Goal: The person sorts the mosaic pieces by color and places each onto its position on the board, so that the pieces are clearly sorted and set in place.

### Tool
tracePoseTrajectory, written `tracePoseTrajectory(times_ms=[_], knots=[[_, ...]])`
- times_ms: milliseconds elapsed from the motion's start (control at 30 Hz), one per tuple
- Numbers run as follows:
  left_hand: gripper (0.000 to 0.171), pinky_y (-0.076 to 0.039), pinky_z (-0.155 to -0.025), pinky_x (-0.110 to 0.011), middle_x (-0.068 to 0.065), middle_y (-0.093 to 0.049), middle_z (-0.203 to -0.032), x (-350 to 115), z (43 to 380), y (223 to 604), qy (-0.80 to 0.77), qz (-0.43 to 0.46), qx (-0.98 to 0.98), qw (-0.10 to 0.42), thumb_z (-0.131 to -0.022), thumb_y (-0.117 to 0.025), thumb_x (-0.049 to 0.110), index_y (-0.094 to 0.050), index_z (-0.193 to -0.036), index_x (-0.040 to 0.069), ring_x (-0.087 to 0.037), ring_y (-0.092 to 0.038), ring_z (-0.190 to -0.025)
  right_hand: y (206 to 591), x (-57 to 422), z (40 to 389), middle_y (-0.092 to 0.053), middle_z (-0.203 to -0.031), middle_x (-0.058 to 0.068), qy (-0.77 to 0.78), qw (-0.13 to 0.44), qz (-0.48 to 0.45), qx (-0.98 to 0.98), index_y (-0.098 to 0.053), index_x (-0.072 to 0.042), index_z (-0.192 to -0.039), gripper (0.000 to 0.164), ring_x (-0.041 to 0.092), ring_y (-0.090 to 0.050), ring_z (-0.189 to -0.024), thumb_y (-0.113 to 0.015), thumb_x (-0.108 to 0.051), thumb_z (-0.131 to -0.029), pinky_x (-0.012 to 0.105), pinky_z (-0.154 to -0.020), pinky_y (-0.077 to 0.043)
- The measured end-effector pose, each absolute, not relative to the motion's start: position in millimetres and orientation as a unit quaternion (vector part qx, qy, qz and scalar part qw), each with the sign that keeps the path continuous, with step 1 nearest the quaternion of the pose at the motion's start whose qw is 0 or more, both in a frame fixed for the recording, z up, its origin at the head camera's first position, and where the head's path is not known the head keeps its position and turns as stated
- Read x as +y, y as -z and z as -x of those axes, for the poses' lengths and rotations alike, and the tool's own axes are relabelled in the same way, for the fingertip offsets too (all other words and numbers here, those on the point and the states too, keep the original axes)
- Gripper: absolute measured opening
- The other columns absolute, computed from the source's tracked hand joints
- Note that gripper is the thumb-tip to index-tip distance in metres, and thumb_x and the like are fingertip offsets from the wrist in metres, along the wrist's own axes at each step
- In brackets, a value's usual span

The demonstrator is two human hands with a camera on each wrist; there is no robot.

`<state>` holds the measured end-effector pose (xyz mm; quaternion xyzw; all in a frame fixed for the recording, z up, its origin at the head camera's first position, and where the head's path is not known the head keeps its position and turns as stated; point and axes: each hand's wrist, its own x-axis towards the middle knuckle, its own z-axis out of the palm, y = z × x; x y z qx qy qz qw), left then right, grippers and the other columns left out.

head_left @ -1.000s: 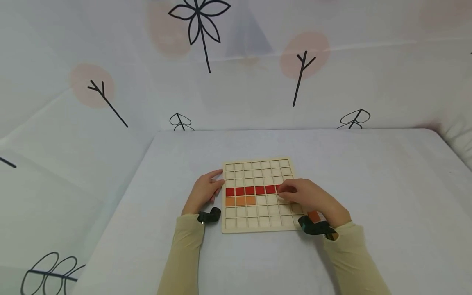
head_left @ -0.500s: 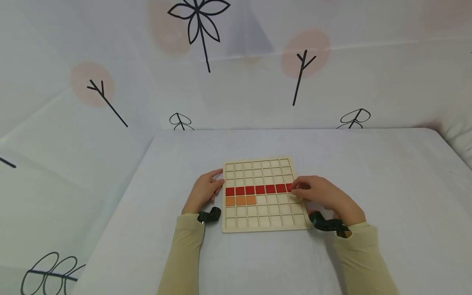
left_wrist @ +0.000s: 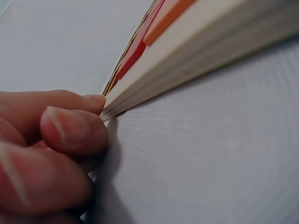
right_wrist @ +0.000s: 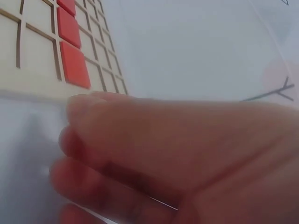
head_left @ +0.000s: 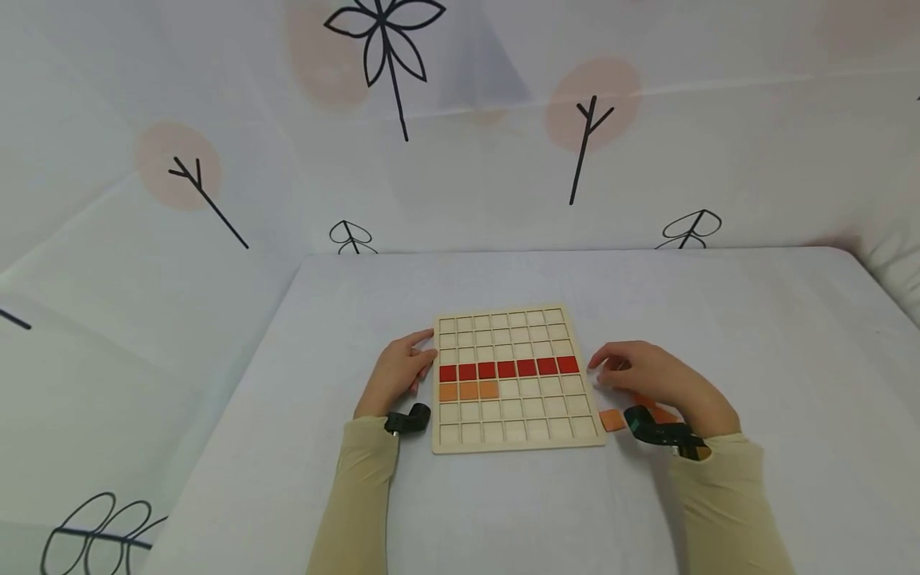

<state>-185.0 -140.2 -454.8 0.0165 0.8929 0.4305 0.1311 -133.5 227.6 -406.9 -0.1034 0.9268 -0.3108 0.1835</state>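
A square wooden grid board lies flat on the table. One of its rows is filled with red tiles; three orange tiles sit at the left of the row nearer the person. My left hand touches the board's left edge, its fingertips against the side of the board in the left wrist view. Just off the right edge hovers my right hand, fingers loosely bent, no tile visible in them. The last red tile shows beside its fingertips in the right wrist view.
A loose orange tile lies by the board's lower right corner. More orange pieces are partly hidden under the right hand and wrist camera. White cloth covers the table, and a patterned cloth hangs behind.
My right hand has moved right from the red row to beyond the board's edge, uncovering the last red tile and the loose orange tiles. The left hand stays put.
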Motion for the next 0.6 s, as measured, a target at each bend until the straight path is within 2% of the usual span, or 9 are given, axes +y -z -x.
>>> tracePoseTrajectory(times_ms=[233, 467, 600], knots=[[0.045, -0.035, -0.037, -0.027, -0.003, -0.051, -0.054, -140, 184, 454, -0.429, -0.016, 0.893, 0.133, -0.088, -0.055, 0.032, -0.045, -0.131, 0.025, -0.016, -0.043, -0.035, 407, 240, 130, -0.057, -0.090, 0.002, 0.310, 0.213, 0.066, 0.924, -0.062, -0.014, -0.103, 0.024, 0.020, -0.049, -0.083, -0.061, -0.027, -0.082, 0.035, -0.071, -0.041], [0.045, -0.034, -0.037, -0.027, -0.003, -0.050, -0.053, -140, 184, 454, -0.424, -0.019, 0.896, 0.131, -0.088, -0.055, 0.032, -0.045, -0.132, 0.024, -0.016, -0.043, -0.035, 408, 249, 128, -0.059, -0.074, 0.002, 0.322, 0.232, 0.057, 0.916, -0.059, -0.009, -0.105, 0.026, 0.016, -0.054, -0.066, -0.058, -0.024, -0.084, 0.032, -0.065, -0.041], [0.045, -0.034, -0.037, -0.027, -0.003, -0.050, -0.054, -140, 184, 454, -0.428, -0.015, 0.894, 0.135, -0.088, -0.055, 0.032, -0.045, -0.132, 0.024, -0.016, -0.043, -0.035, 408, 254, 128, -0.059, -0.080, 0.003, 0.317, 0.233, 0.057, 0.917, -0.059, -0.006, -0.104, 0.030, 0.016, -0.054, -0.069, -0.061, -0.026, -0.083, 0.033, -0.066, -0.043]])
